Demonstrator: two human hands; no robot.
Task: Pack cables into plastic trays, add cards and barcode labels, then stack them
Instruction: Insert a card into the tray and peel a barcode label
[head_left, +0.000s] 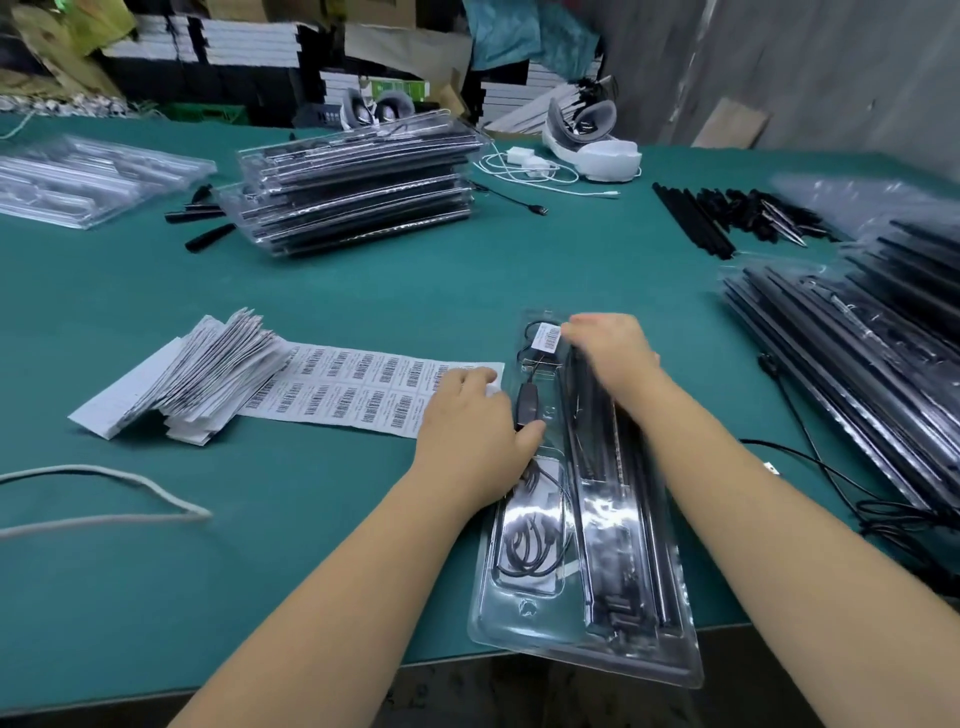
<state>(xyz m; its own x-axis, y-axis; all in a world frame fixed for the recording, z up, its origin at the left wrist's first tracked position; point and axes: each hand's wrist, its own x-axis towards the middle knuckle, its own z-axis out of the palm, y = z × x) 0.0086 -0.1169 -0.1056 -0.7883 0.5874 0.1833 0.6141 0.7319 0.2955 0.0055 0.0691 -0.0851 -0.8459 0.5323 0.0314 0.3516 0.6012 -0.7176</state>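
A long clear plastic tray (524, 621) lies in front of me with black cables and black strips inside, its near end over the table's front edge. A barcode label (548, 338) sits on its far end. My right hand (610, 358) lies over the tray's far part, fingertips touching the label's edge. My left hand (470, 421) rests on the tray's left edge, thumb against a black plug, fingers on the barcode label sheet (358, 392). A fanned pile of white cards (192, 382) lies at the sheet's left end.
A stack of packed trays (358, 182) stands at the back centre, another stack (857, 332) at the right. Empty clear trays (88, 179) lie back left. Loose black strips (696, 221), white chargers (524, 158) and a white cord (104, 493) lie on the green table (363, 291).
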